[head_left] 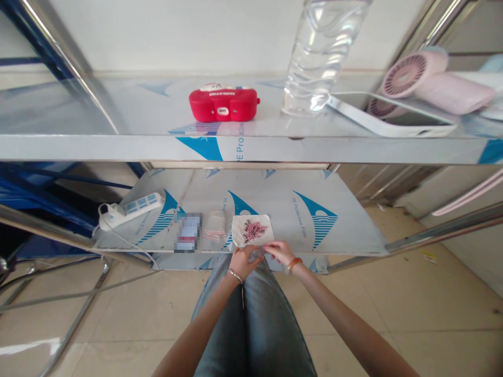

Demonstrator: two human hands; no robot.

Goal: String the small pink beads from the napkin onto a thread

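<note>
At the shelf's front edge, my left hand (245, 261) and my right hand (283, 253) come close together above my lap. Both have bent, closed fingers on what looks like a small clear plastic bag (257, 255), partly hidden by the fingers. Just beyond them lies a white tissue (239, 222) bearing a heap of small pink and dark red pieces (254, 230), too small to name. To its left are several flat clear bags (215, 225) with reddish edges. A phone (188, 233) with a blurred screen lies farther left.
A white power strip (135, 209) with a trailing cable sits at the left of the lower shelf (275, 193). The upper shelf (137, 120) overhangs it, carrying a red case (223, 104), a water bottle (322, 57), a white-edged phone (393, 120) and a pink handheld fan (440, 86).
</note>
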